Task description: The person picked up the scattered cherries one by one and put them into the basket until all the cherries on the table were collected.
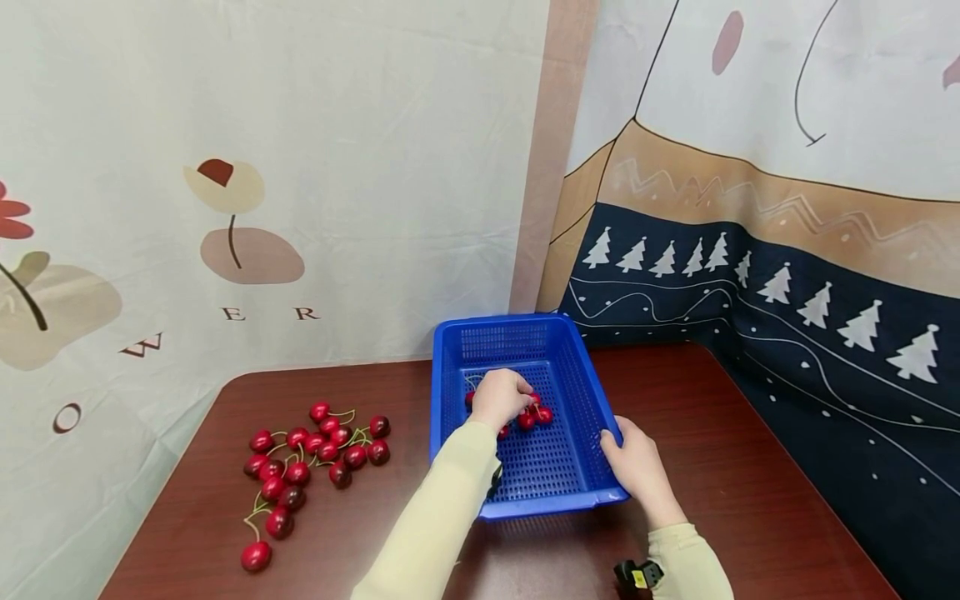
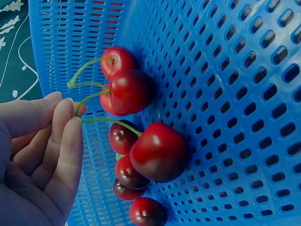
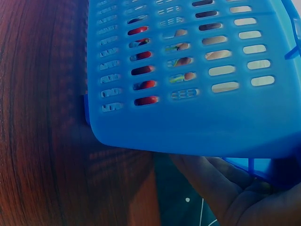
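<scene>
So, far left on the brown surface (image 1: 187, 517) lies a group of loose cherries (image 1: 297, 473), eighteen by my count, several with green stalks. Next, the left hand (image 1: 498, 400) reaches inside the single blue basket (image 1: 551, 506), its grip narrow, thumb and fingertips pinching cherry stems (image 2: 101, 119). Just beyond those fingertips are the basket cherries (image 2: 160, 151), eight visible from the left wrist; how many hang from the pinched stems I cannot tell. Rightmost, the right hand (image 1: 640, 467) has its grip around the basket's right rim, near the front corner.
</scene>
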A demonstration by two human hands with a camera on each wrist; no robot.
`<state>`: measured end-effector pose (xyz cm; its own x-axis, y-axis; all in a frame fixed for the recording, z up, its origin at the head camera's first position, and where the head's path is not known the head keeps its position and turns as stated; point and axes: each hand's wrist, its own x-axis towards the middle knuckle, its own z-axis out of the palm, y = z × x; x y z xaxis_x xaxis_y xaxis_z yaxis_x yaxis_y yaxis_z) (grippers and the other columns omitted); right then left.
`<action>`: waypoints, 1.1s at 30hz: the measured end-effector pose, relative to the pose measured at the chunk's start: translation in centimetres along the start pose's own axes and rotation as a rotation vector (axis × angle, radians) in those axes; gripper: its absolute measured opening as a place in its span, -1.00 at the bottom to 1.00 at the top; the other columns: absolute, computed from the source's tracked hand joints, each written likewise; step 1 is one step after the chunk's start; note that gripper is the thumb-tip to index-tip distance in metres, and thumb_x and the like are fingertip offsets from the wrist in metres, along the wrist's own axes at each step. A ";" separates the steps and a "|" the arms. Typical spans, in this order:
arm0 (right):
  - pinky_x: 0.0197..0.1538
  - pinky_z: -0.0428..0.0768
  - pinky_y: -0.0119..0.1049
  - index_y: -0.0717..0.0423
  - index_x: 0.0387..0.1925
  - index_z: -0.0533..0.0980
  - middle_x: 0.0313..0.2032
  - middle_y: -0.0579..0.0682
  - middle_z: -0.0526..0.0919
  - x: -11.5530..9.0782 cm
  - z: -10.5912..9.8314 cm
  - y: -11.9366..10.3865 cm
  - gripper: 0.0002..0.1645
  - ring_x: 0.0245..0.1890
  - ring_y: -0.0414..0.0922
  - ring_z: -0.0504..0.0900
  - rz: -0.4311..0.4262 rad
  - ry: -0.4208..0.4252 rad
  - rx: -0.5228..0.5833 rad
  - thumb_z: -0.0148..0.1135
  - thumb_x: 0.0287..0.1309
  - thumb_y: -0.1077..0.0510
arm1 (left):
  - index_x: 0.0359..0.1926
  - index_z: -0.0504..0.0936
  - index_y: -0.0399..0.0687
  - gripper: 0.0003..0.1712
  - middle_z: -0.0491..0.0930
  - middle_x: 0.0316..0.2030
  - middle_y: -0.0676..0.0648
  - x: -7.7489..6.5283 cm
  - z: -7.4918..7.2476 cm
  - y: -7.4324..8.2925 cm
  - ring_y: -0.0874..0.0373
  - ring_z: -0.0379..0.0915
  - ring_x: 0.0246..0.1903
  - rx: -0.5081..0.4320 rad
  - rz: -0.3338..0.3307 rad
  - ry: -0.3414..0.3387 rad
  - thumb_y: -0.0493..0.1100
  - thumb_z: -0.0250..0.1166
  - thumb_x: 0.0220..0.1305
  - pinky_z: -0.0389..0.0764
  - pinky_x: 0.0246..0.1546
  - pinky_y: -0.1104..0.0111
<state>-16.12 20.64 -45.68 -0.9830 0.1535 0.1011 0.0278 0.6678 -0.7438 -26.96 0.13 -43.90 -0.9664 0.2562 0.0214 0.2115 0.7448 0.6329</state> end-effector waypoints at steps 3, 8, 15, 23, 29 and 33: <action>-0.09 0.59 0.10 0.44 0.17 0.43 -0.08 0.36 0.63 0.0 -0.1 0.0 -0.53 -0.22 0.13 0.65 -0.004 0.000 -0.005 0.05 0.33 0.22 | -0.13 0.79 -0.11 -0.80 0.74 -0.30 -0.03 -0.1 -0.1 0.0 0.15 0.66 -0.35 -0.001 -0.007 0.013 -0.21 0.41 0.22 0.63 -0.11 0.14; -0.10 0.59 0.10 0.46 0.17 0.43 -0.08 0.37 0.63 0.0 -0.1 0.0 -0.54 -0.23 0.12 0.65 -0.006 -0.001 -0.006 0.04 0.34 0.23 | -0.10 0.78 -0.13 -0.79 0.72 -0.13 -0.10 -0.2 -0.2 -0.2 -0.03 0.64 -0.11 0.008 -0.025 0.082 -0.23 0.39 0.24 0.61 -0.07 0.09; -0.09 0.59 0.10 0.45 0.17 0.42 -0.07 0.38 0.63 0.0 0.0 0.2 -0.52 -0.22 0.13 0.65 -0.002 -0.003 -0.003 0.04 0.33 0.21 | -0.08 0.76 -0.15 -0.77 0.72 -0.11 -0.12 -0.1 -0.2 -0.3 -0.03 0.64 -0.12 -0.015 -0.032 0.138 -0.23 0.37 0.26 0.61 -0.06 0.08; -0.11 0.59 0.09 0.45 0.17 0.43 -0.07 0.37 0.63 0.1 0.1 0.2 -0.53 -0.23 0.12 0.65 -0.006 0.000 -0.004 0.04 0.33 0.22 | -0.03 0.74 -0.15 -0.73 0.71 -0.10 -0.12 -0.1 -0.9 0.3 -0.02 0.63 -0.10 -0.084 -0.033 0.159 -0.18 0.37 0.27 0.60 -0.03 0.09; -0.09 0.58 0.11 0.46 0.17 0.43 -0.06 0.38 0.62 0.0 0.0 0.1 -0.53 -0.22 0.13 0.65 -0.004 -0.006 -0.004 0.04 0.34 0.22 | 0.01 0.72 -0.13 -0.71 0.71 -0.08 -0.10 -0.5 -2.0 1.1 0.01 0.63 -0.08 -0.200 0.003 0.193 -0.16 0.36 0.29 0.61 -0.02 0.13; -0.10 0.59 0.10 0.46 0.17 0.42 -0.06 0.39 0.62 0.0 -0.1 0.0 -0.54 -0.22 0.13 0.65 -0.009 -0.010 -0.005 0.04 0.35 0.22 | 0.08 0.69 -0.13 -0.65 0.70 -0.06 -0.09 -0.6 -3.2 1.8 0.03 0.63 -0.07 -0.286 0.037 0.215 -0.13 0.36 0.30 0.60 0.00 0.18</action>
<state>-16.11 20.67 -45.60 -0.9849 0.1403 0.1016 0.0197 0.6731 -0.7393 -26.43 -0.65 -40.27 -0.9739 0.1214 0.1918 0.2270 0.5270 0.8190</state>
